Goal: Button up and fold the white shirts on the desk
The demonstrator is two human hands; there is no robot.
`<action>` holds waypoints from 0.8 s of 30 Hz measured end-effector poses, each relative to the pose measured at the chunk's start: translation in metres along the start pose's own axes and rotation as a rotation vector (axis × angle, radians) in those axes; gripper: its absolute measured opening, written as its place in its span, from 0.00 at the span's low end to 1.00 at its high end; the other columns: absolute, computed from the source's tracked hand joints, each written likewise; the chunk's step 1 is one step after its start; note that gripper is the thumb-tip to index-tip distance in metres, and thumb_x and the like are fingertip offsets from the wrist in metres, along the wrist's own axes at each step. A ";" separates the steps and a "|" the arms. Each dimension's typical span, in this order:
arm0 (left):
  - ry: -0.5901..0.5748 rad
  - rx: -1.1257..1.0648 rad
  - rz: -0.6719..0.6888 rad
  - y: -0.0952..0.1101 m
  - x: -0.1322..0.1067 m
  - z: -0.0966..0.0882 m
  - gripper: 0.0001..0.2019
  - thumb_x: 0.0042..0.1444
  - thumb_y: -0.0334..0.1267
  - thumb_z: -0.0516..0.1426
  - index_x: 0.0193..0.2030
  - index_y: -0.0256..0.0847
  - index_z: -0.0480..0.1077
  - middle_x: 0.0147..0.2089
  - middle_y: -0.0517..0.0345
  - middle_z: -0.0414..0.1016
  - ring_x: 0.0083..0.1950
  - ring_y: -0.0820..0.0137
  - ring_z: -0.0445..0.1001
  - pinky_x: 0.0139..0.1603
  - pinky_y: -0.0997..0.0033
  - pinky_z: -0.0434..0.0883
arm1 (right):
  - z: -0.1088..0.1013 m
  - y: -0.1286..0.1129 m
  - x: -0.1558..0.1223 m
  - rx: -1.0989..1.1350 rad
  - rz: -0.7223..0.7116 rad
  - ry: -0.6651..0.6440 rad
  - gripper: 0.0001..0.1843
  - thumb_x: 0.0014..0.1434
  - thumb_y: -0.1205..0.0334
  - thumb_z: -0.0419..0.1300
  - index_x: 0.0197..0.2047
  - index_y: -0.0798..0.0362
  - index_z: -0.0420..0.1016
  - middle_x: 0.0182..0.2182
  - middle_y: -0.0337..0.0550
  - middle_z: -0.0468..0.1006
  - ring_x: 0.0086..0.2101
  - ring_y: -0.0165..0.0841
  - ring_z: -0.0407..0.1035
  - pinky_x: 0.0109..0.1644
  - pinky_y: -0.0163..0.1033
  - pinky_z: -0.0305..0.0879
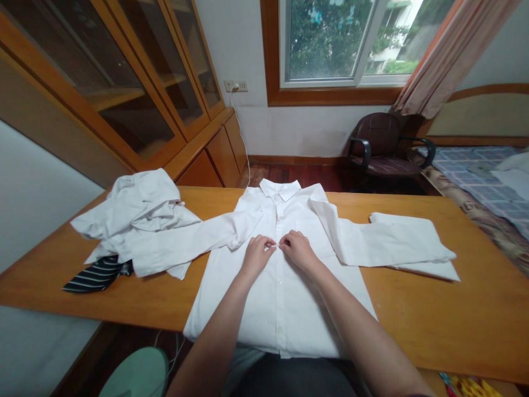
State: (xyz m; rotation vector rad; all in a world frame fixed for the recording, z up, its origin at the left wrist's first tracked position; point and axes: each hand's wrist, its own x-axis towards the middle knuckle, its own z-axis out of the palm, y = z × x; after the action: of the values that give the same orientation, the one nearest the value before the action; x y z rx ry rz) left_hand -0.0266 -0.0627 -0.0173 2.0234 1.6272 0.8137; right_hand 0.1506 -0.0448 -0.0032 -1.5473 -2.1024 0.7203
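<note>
A white button-up shirt [256, 300] lies face up on the wooden table [417, 320], its collar toward the far edge and both sleeves spread out sideways. At the middle of its front, my left hand [259, 255] pinches the button placket from the left. My right hand [296, 248] pinches the same strip from the right, its fingertips almost meeting the left ones. Whether a button sits between the fingers is too small to make out. Lower down the placket, small buttons show, and the front looks closed there.
To the left are a crumpled pile of white clothing [138, 204] and a dark striped tie [97, 274]. A folded white garment [430, 270] lies under the right sleeve. Beyond the table stand a glass-door cabinet [198, 146] and an armchair [378, 143]. A green stool [134, 375] is below.
</note>
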 end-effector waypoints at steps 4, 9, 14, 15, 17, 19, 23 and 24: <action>-0.001 0.013 -0.017 0.000 0.000 0.000 0.03 0.55 0.32 0.62 0.37 0.41 0.75 0.37 0.57 0.76 0.41 0.65 0.72 0.48 0.62 0.67 | -0.001 -0.001 -0.002 -0.001 0.000 0.000 0.02 0.60 0.66 0.64 0.36 0.50 0.79 0.36 0.41 0.76 0.41 0.36 0.66 0.44 0.39 0.54; -0.031 0.025 -0.036 0.002 0.002 0.000 0.04 0.55 0.31 0.62 0.37 0.41 0.76 0.37 0.58 0.77 0.41 0.66 0.73 0.49 0.63 0.66 | 0.000 -0.003 -0.004 0.002 0.005 0.015 0.02 0.61 0.66 0.63 0.37 0.51 0.78 0.36 0.41 0.76 0.42 0.35 0.65 0.44 0.39 0.52; -0.054 0.036 -0.069 0.005 0.004 0.000 0.03 0.54 0.33 0.63 0.36 0.41 0.76 0.37 0.58 0.77 0.41 0.66 0.73 0.50 0.63 0.65 | 0.002 -0.003 -0.005 -0.002 0.007 0.042 0.02 0.61 0.66 0.63 0.36 0.50 0.78 0.36 0.41 0.75 0.41 0.35 0.65 0.44 0.39 0.52; -0.057 0.040 -0.071 0.005 0.004 0.000 0.02 0.54 0.34 0.63 0.36 0.41 0.76 0.37 0.58 0.78 0.41 0.66 0.73 0.51 0.63 0.64 | 0.003 -0.003 -0.005 -0.006 0.006 0.045 0.02 0.61 0.66 0.63 0.36 0.50 0.78 0.36 0.41 0.75 0.41 0.35 0.65 0.44 0.39 0.52; -0.062 0.054 -0.081 0.006 0.006 0.001 0.02 0.55 0.36 0.63 0.34 0.41 0.76 0.37 0.58 0.78 0.40 0.67 0.73 0.51 0.64 0.64 | 0.003 -0.002 -0.006 -0.015 0.001 0.050 0.02 0.61 0.65 0.63 0.37 0.50 0.77 0.36 0.40 0.75 0.42 0.35 0.65 0.44 0.39 0.52; -0.067 0.071 -0.095 0.006 0.007 0.001 0.04 0.55 0.38 0.63 0.33 0.41 0.77 0.36 0.58 0.78 0.39 0.67 0.73 0.50 0.64 0.64 | 0.004 -0.002 -0.007 -0.021 -0.007 0.052 0.01 0.62 0.64 0.63 0.37 0.50 0.77 0.37 0.40 0.75 0.42 0.35 0.64 0.44 0.39 0.52; -0.072 0.082 -0.089 0.008 0.009 0.000 0.05 0.56 0.39 0.63 0.32 0.41 0.77 0.36 0.58 0.77 0.39 0.66 0.72 0.49 0.64 0.64 | 0.002 -0.002 -0.008 -0.033 -0.017 0.041 0.01 0.63 0.63 0.63 0.38 0.50 0.77 0.37 0.41 0.75 0.42 0.36 0.64 0.44 0.40 0.52; -0.071 0.081 -0.082 0.008 0.008 0.000 0.05 0.56 0.39 0.63 0.32 0.41 0.76 0.36 0.58 0.77 0.39 0.66 0.72 0.49 0.65 0.64 | 0.002 -0.002 -0.008 -0.038 -0.020 0.038 0.01 0.63 0.63 0.63 0.38 0.50 0.77 0.38 0.41 0.75 0.42 0.36 0.64 0.44 0.40 0.52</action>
State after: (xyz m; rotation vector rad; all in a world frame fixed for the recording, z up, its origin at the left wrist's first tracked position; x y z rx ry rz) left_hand -0.0198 -0.0565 -0.0106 2.0018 1.7161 0.6493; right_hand 0.1504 -0.0529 -0.0034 -1.5449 -2.1125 0.6428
